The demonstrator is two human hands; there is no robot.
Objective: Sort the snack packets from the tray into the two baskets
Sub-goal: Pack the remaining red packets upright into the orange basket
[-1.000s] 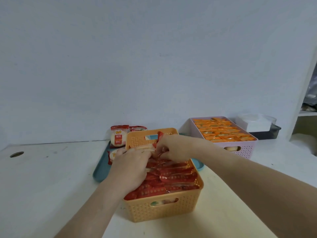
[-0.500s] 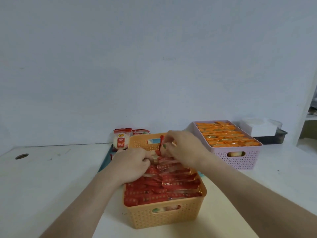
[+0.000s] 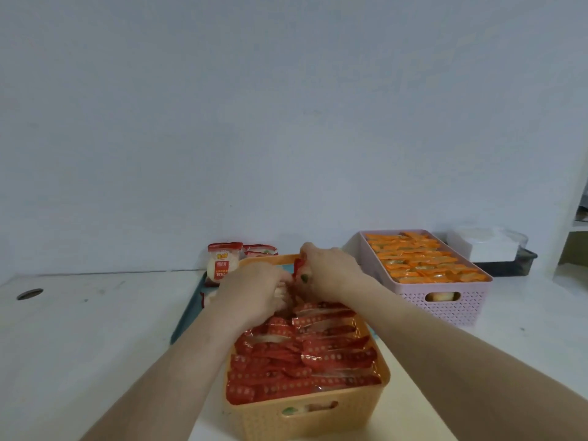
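Toward the tabletop's back edge, a teal tray (image 3: 187, 308) holds red-and-white packets (image 3: 221, 261). Just right, at the orange basket's (image 3: 305, 418) far end, the left hand (image 3: 254, 292) curls its fingers round red packets (image 3: 318, 354) packed inside; the right hand (image 3: 331, 268) pinches one upright packet (image 3: 299, 265) there. At the right, a pink basket (image 3: 445, 305) holds orange packets (image 3: 423, 259).

Both hands meet at the frame's centre.
Bare forearms reach in from the lower corners; left hand (image 3: 254, 294) curled knuckles-up, its grasp hidden; right hand (image 3: 331, 272) pinches a red packet (image 3: 298, 265).
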